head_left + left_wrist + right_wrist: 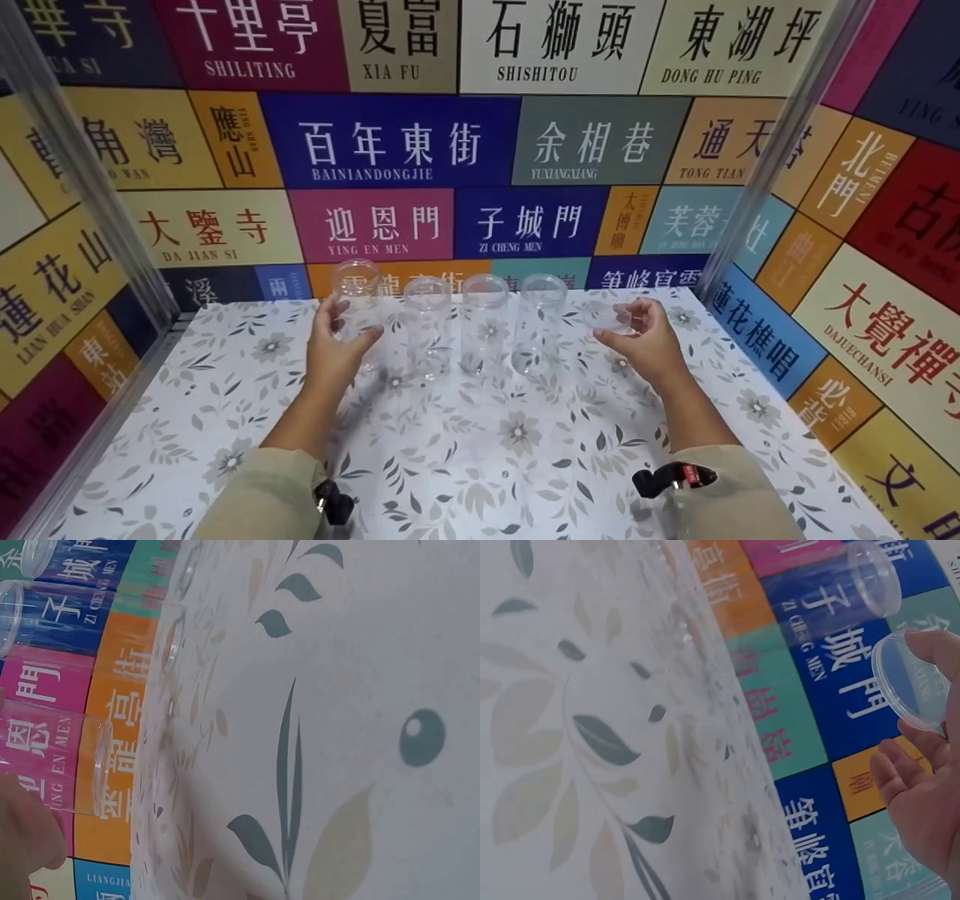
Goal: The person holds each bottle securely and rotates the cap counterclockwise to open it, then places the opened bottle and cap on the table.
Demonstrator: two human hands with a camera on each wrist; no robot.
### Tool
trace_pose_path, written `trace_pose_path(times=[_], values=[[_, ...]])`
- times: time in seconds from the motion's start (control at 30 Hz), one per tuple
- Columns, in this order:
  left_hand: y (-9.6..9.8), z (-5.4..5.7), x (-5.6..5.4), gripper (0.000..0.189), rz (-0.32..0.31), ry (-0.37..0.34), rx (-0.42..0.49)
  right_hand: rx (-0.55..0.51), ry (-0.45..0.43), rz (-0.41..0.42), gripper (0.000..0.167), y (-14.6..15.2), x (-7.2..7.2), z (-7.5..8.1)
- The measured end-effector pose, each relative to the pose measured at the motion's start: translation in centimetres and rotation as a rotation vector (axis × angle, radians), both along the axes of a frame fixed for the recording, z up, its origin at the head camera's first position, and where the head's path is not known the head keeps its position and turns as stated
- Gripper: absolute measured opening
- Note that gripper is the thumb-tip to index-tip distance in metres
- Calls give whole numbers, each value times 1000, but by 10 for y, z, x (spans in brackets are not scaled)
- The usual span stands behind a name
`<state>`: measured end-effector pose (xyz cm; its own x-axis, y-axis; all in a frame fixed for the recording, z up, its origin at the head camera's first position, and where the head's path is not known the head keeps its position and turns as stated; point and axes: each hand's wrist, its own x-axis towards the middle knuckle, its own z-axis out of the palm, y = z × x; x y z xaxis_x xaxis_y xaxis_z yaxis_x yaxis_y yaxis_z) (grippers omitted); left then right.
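Note:
My left hand (331,356) grips a clear plastic cylinder (357,279) at the left end of a row. In the left wrist view the lower end of this cylinder (97,761) hangs a little above the tabletop. On the right, my right hand (654,343) pinches a clear round lid (909,682) by its edge between thumb and fingers, raised off the table. Between the hands, three similar clear cylinders stand upright: a left one (427,334), a middle one (484,330) and a right one (541,326).
The white table (480,450) has a grey floral print. Behind it rises a wall (390,142) of coloured panels with Chinese lettering. Clear upright edge strips (780,127) stand at the back corners, and a side wall (885,300) borders the right.

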<state>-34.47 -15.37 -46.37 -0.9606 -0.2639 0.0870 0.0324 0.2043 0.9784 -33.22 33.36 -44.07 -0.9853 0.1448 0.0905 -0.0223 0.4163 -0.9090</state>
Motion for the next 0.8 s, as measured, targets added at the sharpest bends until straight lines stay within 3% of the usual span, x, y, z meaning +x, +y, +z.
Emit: trace_pose_path(times=[0.27,0.57,0.8], values=[[2,-2,-16,96,27,5,32,68,-150,14,113,8,-15,-13],[3,-4,-27,98,30,-62,24,136,-160,47,102,17,-31,-33],[-3,-8,-35,101,11,-108,30,161,-242,36,99,16,-39,-42]])
